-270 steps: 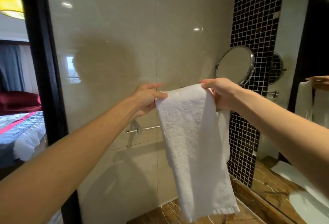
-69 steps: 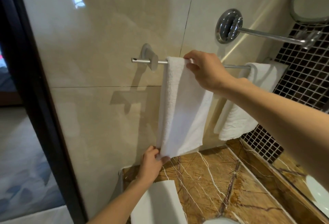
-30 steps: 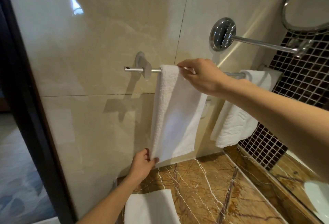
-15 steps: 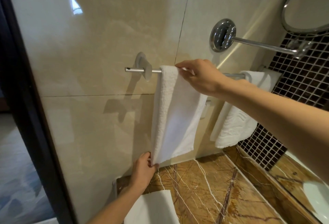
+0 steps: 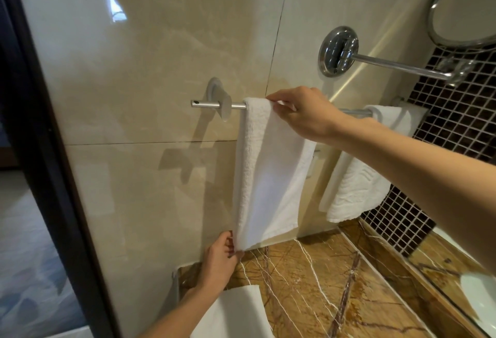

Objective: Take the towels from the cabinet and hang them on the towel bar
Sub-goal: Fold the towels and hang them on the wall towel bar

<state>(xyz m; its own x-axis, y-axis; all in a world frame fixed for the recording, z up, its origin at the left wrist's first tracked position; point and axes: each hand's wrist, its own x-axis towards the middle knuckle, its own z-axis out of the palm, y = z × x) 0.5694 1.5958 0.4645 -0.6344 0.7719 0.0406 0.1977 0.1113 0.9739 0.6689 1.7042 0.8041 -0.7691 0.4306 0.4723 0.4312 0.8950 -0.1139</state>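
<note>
Head view, only one I've got.

Right arm comes in from the right edge, reaching across and slightly up. Right hand (image 5: 303,114) sits on top of the towel bar (image 5: 206,104), palm down, fingers curled over the fold of the white towel (image 5: 268,176) and pinching it where it crosses the bar.

Left forearm rises from the bottom edge. Left hand (image 5: 218,259) is low, just above the marble table (image 5: 308,284), thumb and fingers pinching the towel's lower left corner.

The towel is draped over the left part of the bar and hangs folded against the beige wall (image 5: 161,42), with its bottom edge just above the table. A second towel (image 5: 357,187) hangs on the same bar further right, apart from the first and next to the dark mosaic tiles (image 5: 456,123).

A white folded cloth (image 5: 233,313) lies on the table below my left wrist. A round mirror (image 5: 467,7) is on a chrome arm at upper right.

Versus 0.5 s ago – both pinches are in the same spots and the towel hangs the same. Versus 9 s ago – both hands held the towel by its top edge in front of the wall, off the bar; it's over the bar now.
</note>
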